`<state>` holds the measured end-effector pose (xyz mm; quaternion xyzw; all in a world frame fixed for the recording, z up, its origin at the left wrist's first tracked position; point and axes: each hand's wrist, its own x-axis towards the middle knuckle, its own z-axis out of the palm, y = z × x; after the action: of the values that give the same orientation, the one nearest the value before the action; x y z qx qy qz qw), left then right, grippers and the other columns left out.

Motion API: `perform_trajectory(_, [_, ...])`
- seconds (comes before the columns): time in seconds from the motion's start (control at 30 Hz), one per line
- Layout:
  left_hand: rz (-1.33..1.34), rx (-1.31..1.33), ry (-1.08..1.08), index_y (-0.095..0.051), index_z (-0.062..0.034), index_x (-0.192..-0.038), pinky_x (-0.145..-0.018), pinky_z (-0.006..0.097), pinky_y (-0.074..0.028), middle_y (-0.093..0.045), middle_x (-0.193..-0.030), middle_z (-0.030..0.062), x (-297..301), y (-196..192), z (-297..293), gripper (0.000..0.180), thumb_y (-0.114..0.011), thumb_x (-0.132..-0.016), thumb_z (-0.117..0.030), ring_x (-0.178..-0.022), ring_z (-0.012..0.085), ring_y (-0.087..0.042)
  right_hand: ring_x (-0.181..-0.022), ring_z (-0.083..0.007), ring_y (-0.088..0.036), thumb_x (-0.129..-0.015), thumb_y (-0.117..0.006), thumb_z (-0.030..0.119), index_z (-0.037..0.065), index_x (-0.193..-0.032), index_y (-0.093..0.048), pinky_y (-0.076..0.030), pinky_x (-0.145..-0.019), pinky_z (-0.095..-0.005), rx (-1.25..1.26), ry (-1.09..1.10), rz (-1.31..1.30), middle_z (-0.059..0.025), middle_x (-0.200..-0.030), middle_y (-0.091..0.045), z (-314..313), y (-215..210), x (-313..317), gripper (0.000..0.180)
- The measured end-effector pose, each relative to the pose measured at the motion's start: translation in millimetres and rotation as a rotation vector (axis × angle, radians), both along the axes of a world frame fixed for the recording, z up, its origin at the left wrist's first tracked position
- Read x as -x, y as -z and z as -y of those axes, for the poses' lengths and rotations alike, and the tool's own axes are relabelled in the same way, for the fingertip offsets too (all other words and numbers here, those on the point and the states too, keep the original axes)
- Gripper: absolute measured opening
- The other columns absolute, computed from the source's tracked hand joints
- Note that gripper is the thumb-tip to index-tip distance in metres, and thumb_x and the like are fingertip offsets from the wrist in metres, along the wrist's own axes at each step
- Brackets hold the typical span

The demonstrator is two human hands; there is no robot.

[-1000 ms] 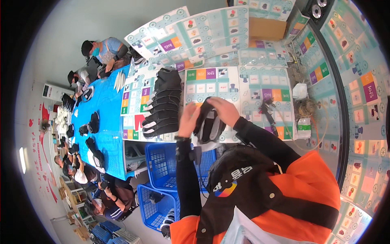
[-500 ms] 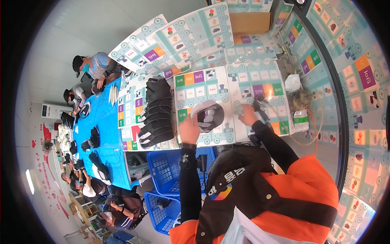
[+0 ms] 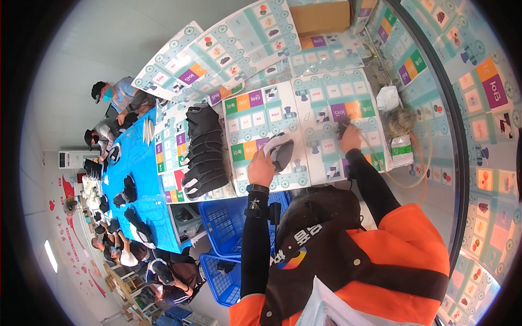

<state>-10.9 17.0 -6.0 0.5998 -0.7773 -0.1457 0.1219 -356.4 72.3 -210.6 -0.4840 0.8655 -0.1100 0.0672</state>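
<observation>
My left hand [image 3: 261,169] is closed on the edge of a shoe upper [image 3: 282,154], dark grey with a pale rim, tilted over the printed tabletop. My right hand [image 3: 350,139] is at the right of the table, fingers closed around a small dark tool [image 3: 342,127]. A thin pale hose runs off beside it; the tool's kind is mostly hidden by my fingers. To the left of my left hand lies a long overlapping row of black shoe uppers [image 3: 204,146] with some white edges.
Blue baskets [image 3: 220,220] stand below the table's front edge. At right are a coiled hose [image 3: 429,155] and a green-and-white packet [image 3: 401,149]. Printed boards [image 3: 217,51] rise behind. Several people work along a blue-covered table [image 3: 144,168] at left.
My right hand has moved a little right and away from me, onto the dark tool. The shoe upper in my left hand has turned and looks narrower. The view has shifted slightly.
</observation>
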Motion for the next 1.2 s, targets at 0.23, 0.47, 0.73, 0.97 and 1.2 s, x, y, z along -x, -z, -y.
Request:
perform_trajectory(0.23, [-0.007, -0.036, -0.012, -0.064, 0.0005, -0.11, -0.074, 0.054, -0.054, -0.068, -0.097, 0.026, 7, 6, 10, 0.027, -0.059, -0.1, -0.023, -0.087, 0.047, -0.067, -0.076, -0.0149, -0.069, -0.083, -0.062, 0.008, 0.005, -0.107, -0.069, -0.054, -0.052, -0.0305, -0.092, -0.04, 1.394, -0.0037, -0.085, -0.071, -4, -87, -62, 0.025])
perform_trajectory(0.47, [-0.063, 0.026, 0.035, -0.063, -0.0011, -0.112, -0.075, 0.055, -0.053, -0.068, -0.096, 0.0253, 7, 13, 15, 0.026, -0.058, -0.1, -0.023, -0.087, 0.0474, -0.066, -0.065, -0.0191, -0.069, -0.079, -0.064, 0.008, 0.0, -0.107, -0.069, -0.054, -0.056, -0.0331, -0.375, -0.17, 1.223, -0.0095, -0.077, -0.07, -6, -138, -117, 0.03])
perform_trajectory(0.73, [-0.059, -0.002, 0.023, -0.063, -0.0018, -0.113, -0.075, 0.054, -0.053, -0.068, -0.096, 0.0249, 6, 6, 9, 0.026, -0.058, -0.1, -0.024, -0.088, 0.0466, -0.066, -0.07, -0.0312, -0.07, -0.08, -0.064, 0.014, -0.003, -0.113, -0.07, -0.054, -0.068, -0.0411, -0.046, -0.389, 0.826, -0.0198, -0.079, -0.071, -17, -115, -125, 0.037])
perform_trajectory(0.97, [-0.061, -0.06, 0.021, -0.065, -0.0032, -0.122, -0.077, 0.053, -0.055, -0.07, -0.105, 0.0243, 4, -10, 1, 0.041, -0.062, -0.099, -0.037, -0.092, 0.0455, -0.068, -0.092, -0.0492, -0.064, -0.084, -0.057, 0.017, -0.001, -0.098, -0.071, -0.05, -0.083, -0.0546, -0.132, -0.349, 0.912, -0.0293, -0.092, -0.069, -12, -134, -128, 0.027])
perform_trajectory(1.2, [-0.052, -0.033, -0.028, -0.07, -0.0025, -0.113, -0.076, 0.053, -0.056, -0.072, -0.1, 0.0238, 3, -12, -2, 0.048, -0.058, -0.1, -0.047, -0.087, 0.0452, -0.069, -0.094, -0.0467, -0.066, -0.084, -0.062, 0.019, 0.0, -0.109, -0.072, -0.051, -0.082, -0.0486, -0.172, -0.363, 0.861, -0.0273, -0.093, -0.071, -4, -127, -128, 0.033])
